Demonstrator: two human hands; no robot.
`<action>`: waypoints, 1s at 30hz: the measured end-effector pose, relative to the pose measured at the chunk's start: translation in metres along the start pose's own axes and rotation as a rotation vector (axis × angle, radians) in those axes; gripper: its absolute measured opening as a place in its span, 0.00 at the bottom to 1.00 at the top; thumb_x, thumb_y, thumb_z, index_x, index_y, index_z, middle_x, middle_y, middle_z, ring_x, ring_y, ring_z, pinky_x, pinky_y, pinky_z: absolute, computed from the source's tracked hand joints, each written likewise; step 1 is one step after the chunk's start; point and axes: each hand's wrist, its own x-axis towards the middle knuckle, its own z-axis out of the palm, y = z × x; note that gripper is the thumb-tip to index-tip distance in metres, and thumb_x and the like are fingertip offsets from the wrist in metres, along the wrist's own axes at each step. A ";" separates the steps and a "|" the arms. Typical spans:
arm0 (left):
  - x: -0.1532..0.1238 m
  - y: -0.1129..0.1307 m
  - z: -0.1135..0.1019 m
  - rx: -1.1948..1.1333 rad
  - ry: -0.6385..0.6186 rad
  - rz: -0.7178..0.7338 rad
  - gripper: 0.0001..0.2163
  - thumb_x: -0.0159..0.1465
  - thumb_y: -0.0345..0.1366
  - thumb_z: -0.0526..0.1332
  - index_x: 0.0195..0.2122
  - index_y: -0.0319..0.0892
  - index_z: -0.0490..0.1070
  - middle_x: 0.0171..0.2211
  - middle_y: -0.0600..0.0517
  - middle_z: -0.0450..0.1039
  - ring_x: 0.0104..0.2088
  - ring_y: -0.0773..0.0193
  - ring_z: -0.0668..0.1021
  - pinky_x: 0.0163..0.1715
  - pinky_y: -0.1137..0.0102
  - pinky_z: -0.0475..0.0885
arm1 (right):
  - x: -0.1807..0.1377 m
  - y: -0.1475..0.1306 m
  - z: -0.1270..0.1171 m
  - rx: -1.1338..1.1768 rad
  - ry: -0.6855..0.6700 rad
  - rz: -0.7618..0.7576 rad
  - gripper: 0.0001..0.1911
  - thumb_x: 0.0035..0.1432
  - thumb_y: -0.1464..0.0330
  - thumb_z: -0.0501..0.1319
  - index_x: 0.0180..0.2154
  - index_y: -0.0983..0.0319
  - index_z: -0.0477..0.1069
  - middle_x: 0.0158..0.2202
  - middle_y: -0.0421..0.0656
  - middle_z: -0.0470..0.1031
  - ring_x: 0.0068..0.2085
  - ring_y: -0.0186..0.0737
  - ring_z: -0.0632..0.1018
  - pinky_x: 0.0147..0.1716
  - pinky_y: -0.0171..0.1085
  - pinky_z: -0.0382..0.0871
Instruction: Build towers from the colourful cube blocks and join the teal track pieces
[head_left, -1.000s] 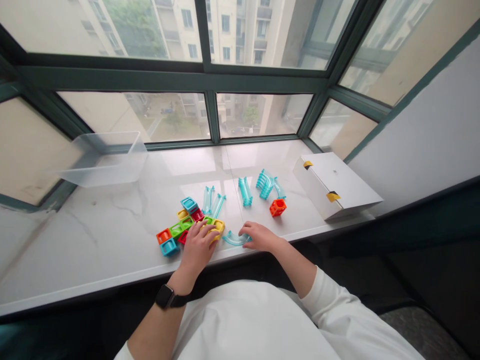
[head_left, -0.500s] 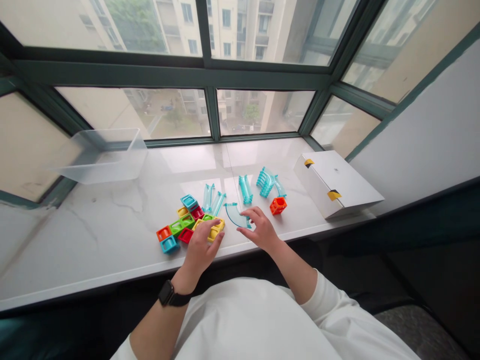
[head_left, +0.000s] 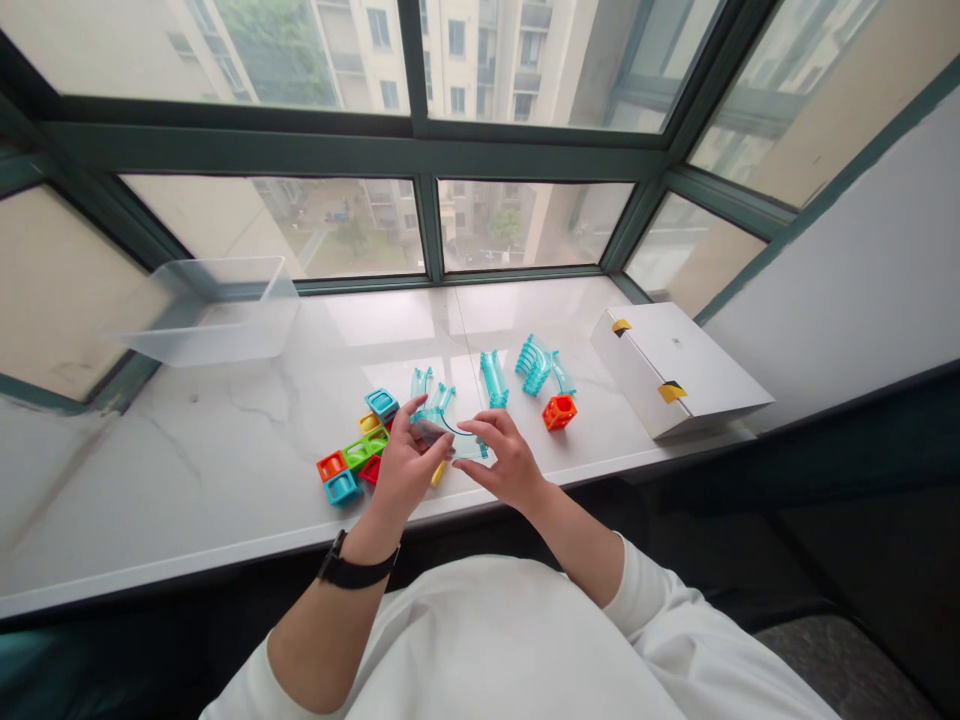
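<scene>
A clear blue curved track piece [head_left: 466, 446] is held between my two hands, just above the near side of the sill. My left hand [head_left: 409, 458] is closed on its left end, thumb toward me and fingers on the far side. At the right end, my right hand [head_left: 510, 462] pinches it between thumb and fingers. Left of my left hand lies a cluster of coloured blocks, among them a green block [head_left: 355, 456], an orange block [head_left: 331, 466] and a blue block [head_left: 343, 488]. My left hand hides part of the cluster, including most of the yellow blocks.
Beyond my hands lie clear blue straight tracks [head_left: 493, 380] and ribbed curved pieces [head_left: 534, 365]. An orange-red block [head_left: 559, 412] stands to the right. A white box [head_left: 686, 365] sits far right; a clear plastic bin [head_left: 225, 340] is at the left by the window.
My left hand has moved from over the yellow blocks to the curved track's left end and closed on it. My right hand has shifted slightly left with the track.
</scene>
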 end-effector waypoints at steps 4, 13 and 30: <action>0.002 0.006 -0.001 -0.021 0.025 -0.005 0.34 0.59 0.46 0.75 0.64 0.50 0.64 0.33 0.58 0.76 0.30 0.63 0.83 0.36 0.66 0.84 | -0.001 -0.001 0.001 0.141 0.020 0.115 0.30 0.65 0.59 0.70 0.66 0.49 0.67 0.49 0.45 0.76 0.44 0.42 0.79 0.44 0.41 0.79; 0.004 0.005 -0.010 0.171 0.044 -0.036 0.24 0.62 0.57 0.71 0.50 0.45 0.74 0.36 0.48 0.84 0.31 0.58 0.85 0.31 0.67 0.82 | 0.004 0.005 -0.006 0.309 0.051 0.387 0.17 0.68 0.58 0.63 0.55 0.56 0.77 0.35 0.40 0.73 0.35 0.38 0.76 0.33 0.35 0.74; -0.006 0.021 0.001 0.601 -0.337 -0.026 0.13 0.70 0.50 0.64 0.47 0.49 0.78 0.29 0.55 0.83 0.30 0.61 0.83 0.33 0.69 0.72 | 0.016 0.016 -0.014 0.473 0.267 0.497 0.21 0.64 0.58 0.68 0.56 0.55 0.71 0.35 0.37 0.73 0.29 0.33 0.72 0.29 0.33 0.69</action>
